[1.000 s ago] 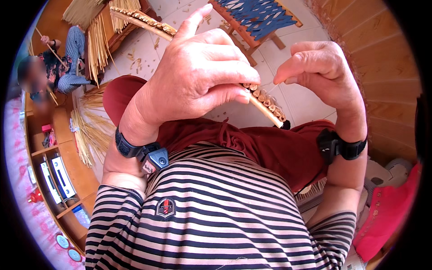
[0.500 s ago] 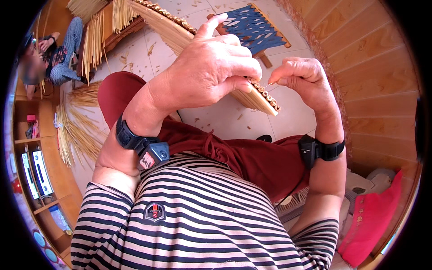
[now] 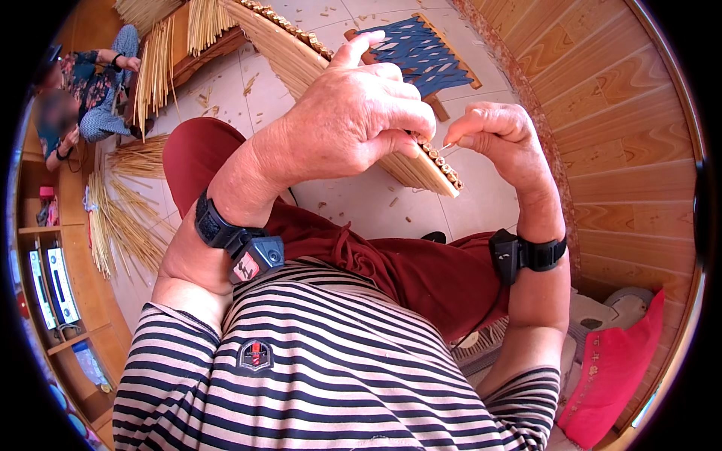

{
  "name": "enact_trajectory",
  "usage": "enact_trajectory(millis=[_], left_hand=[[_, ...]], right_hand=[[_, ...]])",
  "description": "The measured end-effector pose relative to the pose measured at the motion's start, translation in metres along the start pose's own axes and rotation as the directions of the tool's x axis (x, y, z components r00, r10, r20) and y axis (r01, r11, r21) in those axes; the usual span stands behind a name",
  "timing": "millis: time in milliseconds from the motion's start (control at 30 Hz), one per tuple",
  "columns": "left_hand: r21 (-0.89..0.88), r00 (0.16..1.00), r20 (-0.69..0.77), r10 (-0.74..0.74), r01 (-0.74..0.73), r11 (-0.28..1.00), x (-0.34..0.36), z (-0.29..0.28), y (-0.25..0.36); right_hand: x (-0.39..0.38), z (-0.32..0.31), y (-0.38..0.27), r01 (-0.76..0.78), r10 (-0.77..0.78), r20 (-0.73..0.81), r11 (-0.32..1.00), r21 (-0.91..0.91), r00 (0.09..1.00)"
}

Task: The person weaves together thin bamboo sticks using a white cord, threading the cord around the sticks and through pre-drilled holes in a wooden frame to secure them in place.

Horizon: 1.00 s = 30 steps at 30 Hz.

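Panel of straw-coloured stalks (image 3: 282,56) is hanging above the tiled floor (image 3: 481,195) in the head view, its long axis running from about ten o'clock down to four, with a row of rounded stalk ends (image 3: 438,161) lining the upper edge. Left hand (image 3: 342,124) is crossing over it and gripping it near the four-o'clock end, thumb pressing on the near face, index finger pointing toward one o'clock. Right hand (image 3: 500,143) is hovering just beyond that edge, apart from the panel, its fingers pressing together in a pinch on what is looking like a thin pale strand (image 3: 447,146). From those right fingers, the row of ends is lying just off at eight o'clock, and the panel's low corner is sitting near six. The left hand is staying nearer, touching the panel; whether the strand is passing between stalks, I cannot tell.
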<state>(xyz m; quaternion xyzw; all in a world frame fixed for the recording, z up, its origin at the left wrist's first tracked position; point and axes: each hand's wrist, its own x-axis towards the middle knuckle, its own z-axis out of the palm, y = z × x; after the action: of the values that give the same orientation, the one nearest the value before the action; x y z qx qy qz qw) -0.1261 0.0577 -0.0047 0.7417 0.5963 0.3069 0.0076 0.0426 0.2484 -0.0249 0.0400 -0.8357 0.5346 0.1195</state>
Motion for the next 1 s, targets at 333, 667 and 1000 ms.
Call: enact_trajectory(millis=[333, 667, 1000], left_hand=[[-0.010, 1.000, -0.018, 0.006, -0.006, 1.000, 0.0017, 0.0017, -0.0008], [-0.011, 1.000, -0.017, 0.009, -0.009, 1.000, 0.0037, 0.0039, -0.0032], [-0.025, 1.000, -0.023, 0.004, -0.005, 1.000, 0.0021, 0.0029, -0.0027]], right_hand=[[0.0013, -0.0013, 0.0001, 0.012, -0.012, 0.001, 1.000, -0.024, 1.000], [0.0020, -0.0024, 0.0012, 0.033, -0.033, 0.000, 0.997, -0.068, 0.999], [0.0028, -0.0003, -0.0009, 0.041, -0.042, -0.003, 0.993, -0.111, 0.999]])
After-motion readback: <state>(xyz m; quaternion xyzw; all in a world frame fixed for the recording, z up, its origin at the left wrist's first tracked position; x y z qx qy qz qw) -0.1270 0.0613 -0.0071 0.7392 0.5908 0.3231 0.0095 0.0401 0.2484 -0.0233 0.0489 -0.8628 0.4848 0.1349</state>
